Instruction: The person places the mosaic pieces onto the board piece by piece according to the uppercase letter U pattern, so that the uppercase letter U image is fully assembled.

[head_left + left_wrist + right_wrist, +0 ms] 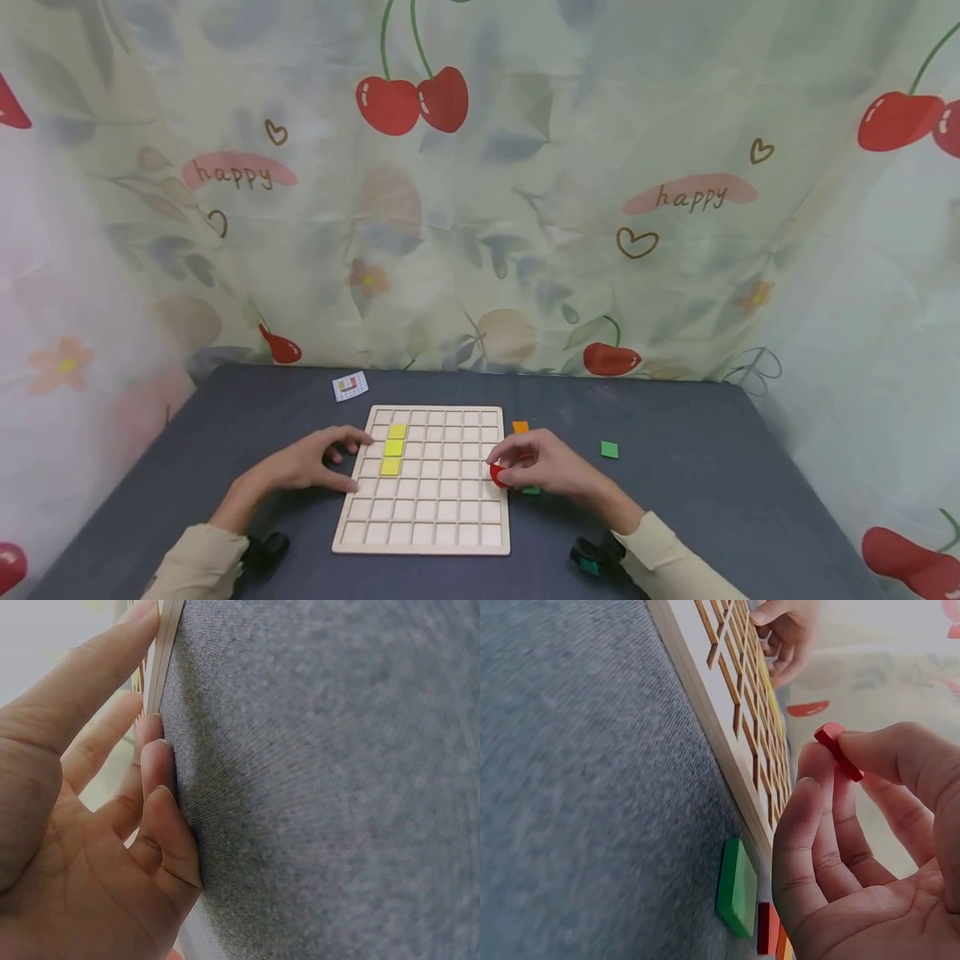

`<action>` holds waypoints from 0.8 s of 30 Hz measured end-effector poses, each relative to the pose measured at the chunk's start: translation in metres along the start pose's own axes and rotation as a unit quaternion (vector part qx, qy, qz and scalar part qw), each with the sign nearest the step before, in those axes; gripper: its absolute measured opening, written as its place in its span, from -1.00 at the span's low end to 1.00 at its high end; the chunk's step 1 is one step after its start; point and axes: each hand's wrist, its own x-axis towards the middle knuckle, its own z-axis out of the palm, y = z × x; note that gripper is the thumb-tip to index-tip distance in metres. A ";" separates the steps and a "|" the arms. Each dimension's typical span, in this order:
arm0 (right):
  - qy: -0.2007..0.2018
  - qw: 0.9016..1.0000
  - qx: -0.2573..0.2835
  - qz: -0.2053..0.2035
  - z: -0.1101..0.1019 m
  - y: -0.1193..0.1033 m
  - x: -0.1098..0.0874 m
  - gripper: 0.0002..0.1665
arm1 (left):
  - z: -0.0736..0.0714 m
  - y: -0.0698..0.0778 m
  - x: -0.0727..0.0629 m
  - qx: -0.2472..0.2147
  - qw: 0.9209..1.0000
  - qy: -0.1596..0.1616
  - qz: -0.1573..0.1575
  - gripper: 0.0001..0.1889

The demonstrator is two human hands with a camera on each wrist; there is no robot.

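My right hand (551, 462) pinches a small flat red piece (838, 752) between thumb and fingertips, held above the right edge of a wooden grid board (426, 533). At the board's left edge, the thumb and fingertips of my left hand (311, 458) touch the rim, spread apart with the palm off the board. In the left wrist view, the other fingers of that hand (82, 840) curl loosely beside the dark cloth. Three yellow square tiles (393, 448) sit one below another in the board's second column.
Right of the board, partly behind my right hand, lie a green tile (736, 889), a red tile (768, 928) and an orange tile (520, 427). Another green tile (609, 450) lies farther right. A small printed card (350, 386) is at the back left. A patterned curtain (480, 208) hangs behind.
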 end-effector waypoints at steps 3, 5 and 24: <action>-0.004 1.000 0.002 -0.004 0.002 -0.002 0.004 -0.70 | 0.000 0.000 0.001 -0.001 1.000 -0.001 0.001 -0.34; -0.008 1.000 0.008 -0.009 0.004 -0.003 0.007 -0.68 | 0.000 -0.001 0.001 -0.002 1.000 -0.001 0.002 -0.35; -0.036 0.999 0.014 -0.034 0.023 -0.013 0.038 -0.76 | 0.000 -0.002 0.002 -0.008 1.000 -0.008 0.007 -0.34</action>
